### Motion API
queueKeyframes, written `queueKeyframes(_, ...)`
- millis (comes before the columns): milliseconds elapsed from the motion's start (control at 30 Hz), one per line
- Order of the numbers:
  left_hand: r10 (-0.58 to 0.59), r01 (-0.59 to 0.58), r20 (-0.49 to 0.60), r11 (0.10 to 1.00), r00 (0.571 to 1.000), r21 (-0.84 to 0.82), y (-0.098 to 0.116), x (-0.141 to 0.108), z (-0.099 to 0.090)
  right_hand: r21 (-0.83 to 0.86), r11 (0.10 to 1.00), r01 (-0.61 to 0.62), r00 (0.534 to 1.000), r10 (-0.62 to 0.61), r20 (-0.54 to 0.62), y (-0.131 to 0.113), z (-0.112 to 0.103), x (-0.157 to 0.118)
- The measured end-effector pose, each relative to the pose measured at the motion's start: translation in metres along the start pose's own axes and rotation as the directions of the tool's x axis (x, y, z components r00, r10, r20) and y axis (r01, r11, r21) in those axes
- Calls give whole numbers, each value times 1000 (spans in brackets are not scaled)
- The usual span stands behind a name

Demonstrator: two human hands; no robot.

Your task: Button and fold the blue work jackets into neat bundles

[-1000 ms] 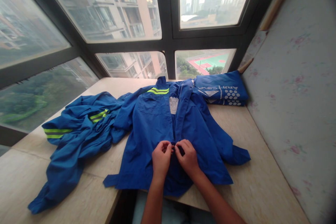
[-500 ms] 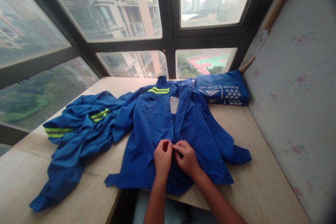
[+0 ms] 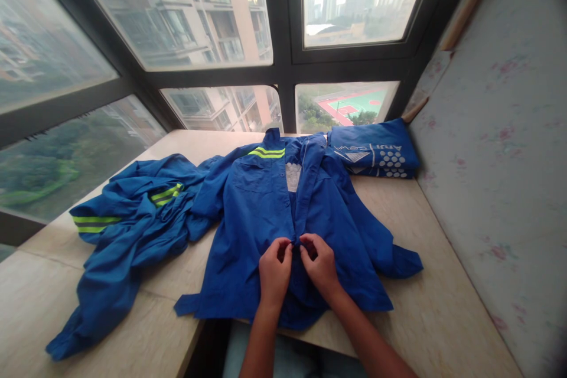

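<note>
A blue jacket (image 3: 248,230) with a yellow-green striped band lies front up on the counter, its collar toward the window. Its upper front is parted, and buttons show along one edge. My left hand (image 3: 275,266) pinches the left front edge at the lower middle of the jacket. Close beside it, my right hand (image 3: 319,263) pinches the other front edge, with a small gap between the fingertips. The fingers hide whatever button or hole is between them.
A crumpled blue garment (image 3: 128,236) with striped bands lies at the left, touching the jacket's sleeve. Behind right, a folded blue garment (image 3: 374,150) with white print rests by the wall. The pale counter (image 3: 443,307) ends at a front edge below my wrists.
My right hand has moved slightly right, so the fingertips of my two hands are a little farther apart. The jacket is nearly unchanged.
</note>
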State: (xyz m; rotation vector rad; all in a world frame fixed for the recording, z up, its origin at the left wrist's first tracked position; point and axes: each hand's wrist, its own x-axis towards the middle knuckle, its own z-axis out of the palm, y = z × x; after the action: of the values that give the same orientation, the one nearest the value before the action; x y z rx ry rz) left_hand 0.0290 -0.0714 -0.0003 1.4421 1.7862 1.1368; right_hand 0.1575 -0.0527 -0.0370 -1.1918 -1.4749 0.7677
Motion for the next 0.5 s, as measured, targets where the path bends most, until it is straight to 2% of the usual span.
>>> queueKeyframes(300, 194, -202, 57, 957, 979, 207, -5, 2, -5, 8, 998, -61, 998, 61, -17, 0, -1, -1)
queueKeyframes(500, 236, -246, 69, 932, 969, 266, -3, 2, -3, 23, 999, -45, 999, 45, -2, -2, -2, 0)
